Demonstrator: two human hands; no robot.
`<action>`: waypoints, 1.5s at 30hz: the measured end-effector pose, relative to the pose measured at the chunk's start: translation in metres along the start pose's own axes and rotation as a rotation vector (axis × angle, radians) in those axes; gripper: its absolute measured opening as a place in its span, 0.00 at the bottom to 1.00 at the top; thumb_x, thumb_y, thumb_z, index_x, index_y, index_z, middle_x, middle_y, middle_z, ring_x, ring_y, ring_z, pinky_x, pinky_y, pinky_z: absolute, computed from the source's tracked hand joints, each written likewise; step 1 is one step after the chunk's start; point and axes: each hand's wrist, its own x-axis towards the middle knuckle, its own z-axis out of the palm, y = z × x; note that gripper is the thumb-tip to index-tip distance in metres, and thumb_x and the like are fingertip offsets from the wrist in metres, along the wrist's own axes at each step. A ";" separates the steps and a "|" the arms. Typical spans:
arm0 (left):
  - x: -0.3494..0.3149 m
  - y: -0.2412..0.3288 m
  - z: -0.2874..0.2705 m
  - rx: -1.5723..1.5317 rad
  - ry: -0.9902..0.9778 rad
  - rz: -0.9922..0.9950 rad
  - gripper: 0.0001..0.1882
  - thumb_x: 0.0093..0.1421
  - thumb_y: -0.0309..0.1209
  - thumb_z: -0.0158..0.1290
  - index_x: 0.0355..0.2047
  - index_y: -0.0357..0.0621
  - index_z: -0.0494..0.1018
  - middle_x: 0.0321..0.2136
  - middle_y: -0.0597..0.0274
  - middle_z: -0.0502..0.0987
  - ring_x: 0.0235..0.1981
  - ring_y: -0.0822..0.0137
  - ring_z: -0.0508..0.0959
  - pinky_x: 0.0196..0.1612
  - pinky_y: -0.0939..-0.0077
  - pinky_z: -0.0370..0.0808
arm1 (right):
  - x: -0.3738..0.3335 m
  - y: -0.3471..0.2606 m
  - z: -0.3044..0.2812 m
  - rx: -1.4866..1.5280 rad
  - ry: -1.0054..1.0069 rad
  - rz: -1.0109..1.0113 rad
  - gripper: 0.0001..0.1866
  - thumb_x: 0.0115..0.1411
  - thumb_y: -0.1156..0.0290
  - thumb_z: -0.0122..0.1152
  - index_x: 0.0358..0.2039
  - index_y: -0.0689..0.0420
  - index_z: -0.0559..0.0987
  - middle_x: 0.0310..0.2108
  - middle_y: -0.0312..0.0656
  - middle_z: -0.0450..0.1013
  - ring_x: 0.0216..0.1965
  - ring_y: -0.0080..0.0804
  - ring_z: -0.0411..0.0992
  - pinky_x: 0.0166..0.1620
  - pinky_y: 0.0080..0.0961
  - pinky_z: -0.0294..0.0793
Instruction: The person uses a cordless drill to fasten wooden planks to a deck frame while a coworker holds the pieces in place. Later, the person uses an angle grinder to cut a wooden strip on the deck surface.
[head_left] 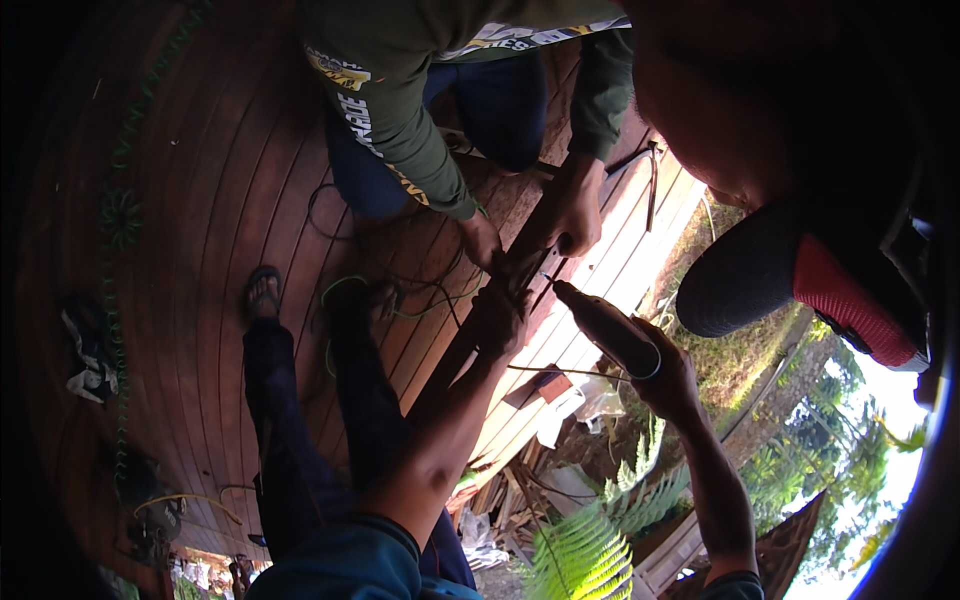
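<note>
A person's left hand (pixel 503 318) rests on a dark timber length (pixel 441 377) over the wooden deck (pixel 215 375), its grip unclear; the right hand (pixel 670 378) grasps a dark handheld tool (pixel 612 332), tip near the timber. A co-worker's hands (pixel 578 218) bend in opposite. Work appears under way; what is finished or left cannot be told.

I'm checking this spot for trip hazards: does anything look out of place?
Yes: a thin green cord lies in loose curves beside the person's right foot on the wooden planks; it looks untidy and could snag.
</note>
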 end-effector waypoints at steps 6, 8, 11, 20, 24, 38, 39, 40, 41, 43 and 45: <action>0.002 0.005 -0.010 0.045 0.044 0.001 0.36 0.57 0.58 0.65 0.47 0.36 0.70 0.32 0.51 0.72 0.33 0.52 0.76 0.32 0.58 0.74 | 0.001 -0.002 0.000 0.032 0.002 -0.024 0.36 0.50 0.78 0.70 0.63 0.53 0.75 0.48 0.52 0.82 0.51 0.47 0.81 0.51 0.37 0.81; 0.003 0.006 -0.012 0.017 0.007 -0.022 0.36 0.56 0.58 0.65 0.47 0.37 0.70 0.32 0.51 0.72 0.33 0.52 0.76 0.32 0.58 0.74 | 0.001 -0.001 0.002 0.048 0.030 -0.036 0.30 0.51 0.75 0.70 0.57 0.54 0.77 0.45 0.53 0.82 0.48 0.49 0.81 0.49 0.40 0.82; 0.004 0.006 -0.012 0.011 -0.014 -0.048 0.36 0.56 0.58 0.66 0.46 0.38 0.70 0.32 0.52 0.72 0.33 0.53 0.76 0.32 0.57 0.74 | 0.000 0.000 0.004 0.072 0.096 -0.066 0.17 0.55 0.69 0.69 0.46 0.56 0.83 0.38 0.54 0.82 0.43 0.52 0.82 0.46 0.44 0.82; 0.003 0.006 -0.011 0.065 0.044 -0.037 0.38 0.56 0.59 0.65 0.49 0.37 0.70 0.32 0.53 0.72 0.32 0.54 0.76 0.31 0.58 0.74 | 0.000 -0.001 0.000 -0.025 0.021 -0.059 0.35 0.51 0.76 0.70 0.62 0.51 0.75 0.44 0.52 0.82 0.48 0.49 0.82 0.49 0.40 0.82; 0.002 0.004 -0.008 0.036 -0.044 -0.039 0.39 0.56 0.59 0.64 0.51 0.36 0.70 0.33 0.52 0.72 0.32 0.54 0.76 0.32 0.58 0.75 | 0.002 -0.001 0.000 -0.009 0.002 -0.045 0.35 0.51 0.76 0.71 0.62 0.50 0.75 0.45 0.53 0.82 0.48 0.49 0.82 0.49 0.40 0.82; 0.007 0.009 -0.024 0.089 0.010 -0.017 0.39 0.60 0.60 0.60 0.51 0.33 0.70 0.31 0.52 0.71 0.31 0.54 0.75 0.31 0.61 0.74 | 0.001 -0.007 -0.004 -0.068 -0.007 -0.050 0.36 0.50 0.77 0.71 0.62 0.49 0.75 0.47 0.51 0.81 0.49 0.51 0.81 0.49 0.42 0.81; 0.006 0.008 -0.024 0.068 -0.023 -0.019 0.39 0.60 0.60 0.59 0.52 0.32 0.70 0.32 0.51 0.72 0.32 0.53 0.76 0.31 0.60 0.74 | 0.001 -0.007 -0.003 -0.067 -0.009 -0.054 0.36 0.50 0.77 0.71 0.62 0.49 0.75 0.47 0.52 0.81 0.49 0.51 0.81 0.49 0.42 0.81; 0.006 0.008 -0.023 0.051 -0.049 -0.024 0.40 0.61 0.61 0.59 0.52 0.32 0.71 0.32 0.51 0.73 0.32 0.53 0.76 0.31 0.60 0.74 | 0.002 -0.008 -0.003 -0.082 0.001 -0.055 0.36 0.50 0.77 0.71 0.62 0.49 0.75 0.47 0.52 0.81 0.48 0.51 0.81 0.49 0.42 0.81; 0.006 0.008 -0.022 0.039 -0.086 -0.036 0.41 0.61 0.61 0.58 0.53 0.31 0.71 0.32 0.50 0.73 0.32 0.52 0.77 0.31 0.60 0.75 | 0.003 -0.008 -0.002 -0.075 0.024 -0.117 0.36 0.50 0.77 0.71 0.62 0.50 0.75 0.47 0.52 0.81 0.48 0.51 0.81 0.48 0.42 0.81; 0.004 0.007 -0.019 0.112 0.073 0.014 0.42 0.61 0.62 0.57 0.54 0.31 0.72 0.34 0.49 0.75 0.33 0.51 0.78 0.33 0.59 0.76 | 0.006 -0.008 -0.001 -0.120 0.056 -0.166 0.36 0.50 0.78 0.70 0.63 0.50 0.75 0.47 0.53 0.81 0.47 0.52 0.81 0.48 0.42 0.81; 0.003 0.006 -0.016 0.179 0.208 0.055 0.42 0.61 0.63 0.57 0.55 0.31 0.72 0.36 0.47 0.76 0.34 0.50 0.79 0.34 0.59 0.77 | 0.009 -0.009 -0.001 -0.082 0.115 -0.268 0.37 0.50 0.78 0.70 0.63 0.50 0.75 0.47 0.53 0.81 0.47 0.52 0.81 0.47 0.42 0.81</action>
